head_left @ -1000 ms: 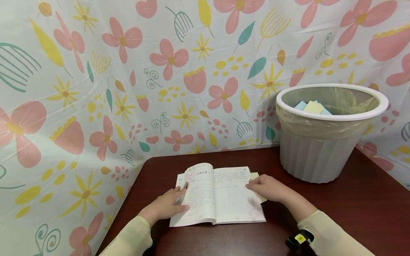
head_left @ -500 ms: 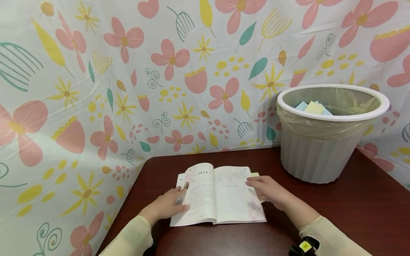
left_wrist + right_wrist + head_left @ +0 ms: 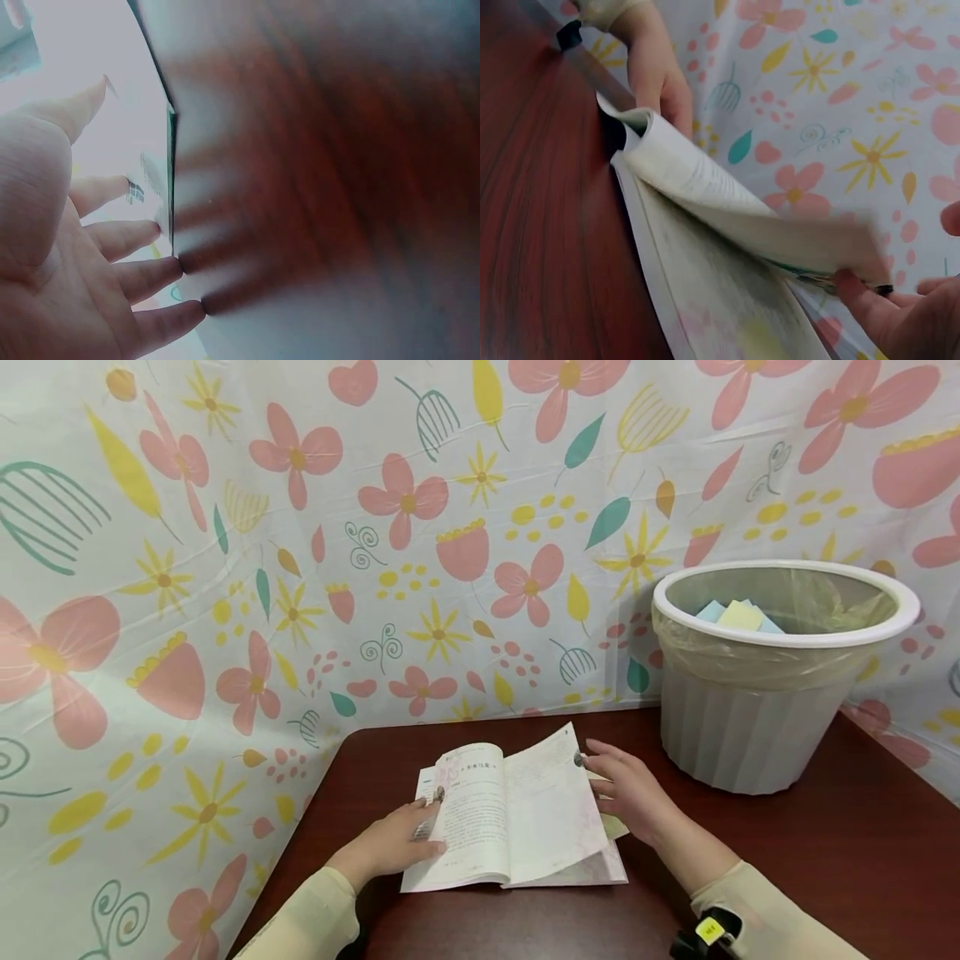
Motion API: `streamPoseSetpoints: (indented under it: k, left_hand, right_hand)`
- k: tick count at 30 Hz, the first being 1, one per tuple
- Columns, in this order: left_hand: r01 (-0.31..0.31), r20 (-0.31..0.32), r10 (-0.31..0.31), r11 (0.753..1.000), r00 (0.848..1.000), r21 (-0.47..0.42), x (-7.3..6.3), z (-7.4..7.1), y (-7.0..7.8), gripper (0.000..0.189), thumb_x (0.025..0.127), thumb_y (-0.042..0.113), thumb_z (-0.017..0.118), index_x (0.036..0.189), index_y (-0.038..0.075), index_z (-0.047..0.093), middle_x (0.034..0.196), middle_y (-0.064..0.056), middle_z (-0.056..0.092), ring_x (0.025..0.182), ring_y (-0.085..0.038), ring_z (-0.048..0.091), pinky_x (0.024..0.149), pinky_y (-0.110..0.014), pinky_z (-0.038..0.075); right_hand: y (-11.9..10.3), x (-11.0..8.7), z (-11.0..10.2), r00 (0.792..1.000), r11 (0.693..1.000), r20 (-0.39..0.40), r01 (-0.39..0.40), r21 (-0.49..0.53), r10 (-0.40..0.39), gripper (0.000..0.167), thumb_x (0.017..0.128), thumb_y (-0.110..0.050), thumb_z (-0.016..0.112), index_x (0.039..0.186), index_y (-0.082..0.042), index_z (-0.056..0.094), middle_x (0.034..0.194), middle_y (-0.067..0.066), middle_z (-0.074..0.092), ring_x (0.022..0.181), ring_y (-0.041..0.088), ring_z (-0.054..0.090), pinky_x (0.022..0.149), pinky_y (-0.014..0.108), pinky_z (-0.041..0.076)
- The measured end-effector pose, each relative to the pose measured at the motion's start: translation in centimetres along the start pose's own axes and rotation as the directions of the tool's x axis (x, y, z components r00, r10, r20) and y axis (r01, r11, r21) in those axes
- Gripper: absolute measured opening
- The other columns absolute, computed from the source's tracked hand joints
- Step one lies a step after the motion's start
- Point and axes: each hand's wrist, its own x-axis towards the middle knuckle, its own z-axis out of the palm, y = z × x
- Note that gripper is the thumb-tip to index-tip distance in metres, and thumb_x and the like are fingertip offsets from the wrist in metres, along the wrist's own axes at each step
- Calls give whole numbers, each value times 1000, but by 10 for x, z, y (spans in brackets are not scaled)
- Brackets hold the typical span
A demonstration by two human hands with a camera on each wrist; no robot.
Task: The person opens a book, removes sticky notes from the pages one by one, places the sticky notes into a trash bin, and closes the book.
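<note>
Dark table point(image 3: 450, 933) — open book point(image 3: 477, 810), fingers point(image 3: 617, 767) at both edges.

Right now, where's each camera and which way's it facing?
Head: worn there, facing forward and down at the book; left hand, right hand show.
Left wrist: worn there, facing book edge and table; left hand shows.
Right wrist: worn there, facing a lifted page, floral cloth behind; both hands show.
Head and right wrist share the lifted page.

Open white rectangular paper book point(image 3: 551, 810): smooth, matt pages. Dark red-brown wood-grain table point(image 3: 825, 843): smooth, semi-gloss top. Grey round plastic bin point(image 3: 738, 735): matt, ribbed wall. Translucent yellowish plastic liner point(image 3: 765, 664): thin, wrinkled, glossy. White floral fabric-like sheet point(image 3: 337, 510): smooth, lightly creased.
</note>
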Motion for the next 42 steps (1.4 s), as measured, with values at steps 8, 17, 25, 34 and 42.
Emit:
streamPoseSetpoints:
  k: [8,17,25,34,42]
  left_hand:
    - [4,3,-4,1000,1000,-13,-5,-1,1,78,94,58,66,159,23,42,163,-20,38,150,-40,39,115,-62,40]
    - [8,25,-8,1000,1000,-7,-8,-3,-2,76,94,59,66,159,27,43,164,-20,37,151,-41,39,114,-65,39]
    - [23,44,-23,1000,999,-11,-12,-6,-7,74,94,58,67,158,28,44,166,-19,35,152,-42,36,113,-65,39]
    - [51,3,-51,997,999,51,-12,-4,-16,72,93,53,68,154,18,51,164,-17,39,151,-46,35,114,-67,38]
    - [78,36,-79,997,996,21,-12,-7,-22,68,92,47,73,153,23,52,164,-10,41,152,-49,31,114,-69,36]
  right_hand:
    - [-16,9,31,994,995,108,6,98,-17,75,109,-46,43,168,-23,2,172,22,14,152,48,32,102,47,52]
    - [-14,18,83,973,996,219,83,-26,-75,70,108,-48,47,166,-20,20,170,21,21,153,49,28,98,61,55]
    - [-3,10,120,935,875,308,292,-385,-176,66,106,-45,51,164,-19,30,169,10,33,155,35,32,117,59,39]
    - [13,1,134,892,678,426,408,-611,-153,68,102,-54,55,160,-22,39,160,10,47,149,33,44,117,60,39]
    - [25,-4,138,831,489,537,532,-692,-144,50,102,-47,56,139,-14,64,145,7,63,152,42,37,117,57,40]
